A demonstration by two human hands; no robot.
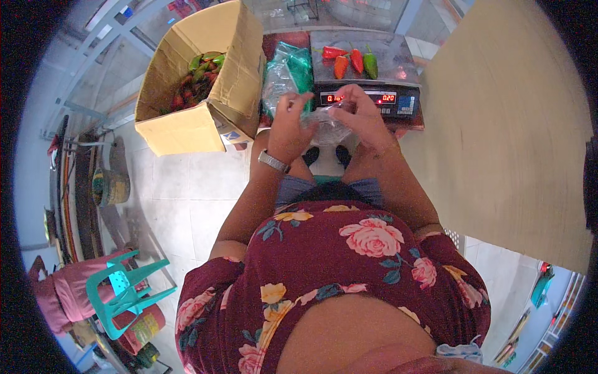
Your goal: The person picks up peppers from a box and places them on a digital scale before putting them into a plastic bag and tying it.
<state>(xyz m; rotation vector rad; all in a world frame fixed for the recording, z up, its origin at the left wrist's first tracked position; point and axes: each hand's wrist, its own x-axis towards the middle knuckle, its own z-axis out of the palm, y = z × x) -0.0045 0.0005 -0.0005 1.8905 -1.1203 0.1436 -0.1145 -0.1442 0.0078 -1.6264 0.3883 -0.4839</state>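
A clear plastic bag (330, 129) hangs crumpled between my hands, in front of the digital scale (367, 107). My right hand (363, 119) is closed on the upper right part of the bag, its fingers bent. Thumb and fingers of my left hand (291, 128) stand apart at the bag's left side; the thumb looks close to the plastic or touching it. On the scale's metal plate (395, 59) lie several red and orange peppers (356, 60) and a green pepper (370, 65). Left of the scale is a pile of clear and green plastic bags (289, 71).
An open cardboard box (240, 68) with red and green peppers (196, 84) stands at the far left. A large pale wooden board (504, 124) fills the right side. A green plastic chair (124, 290) and a bucket (115, 188) are on the floor at left.
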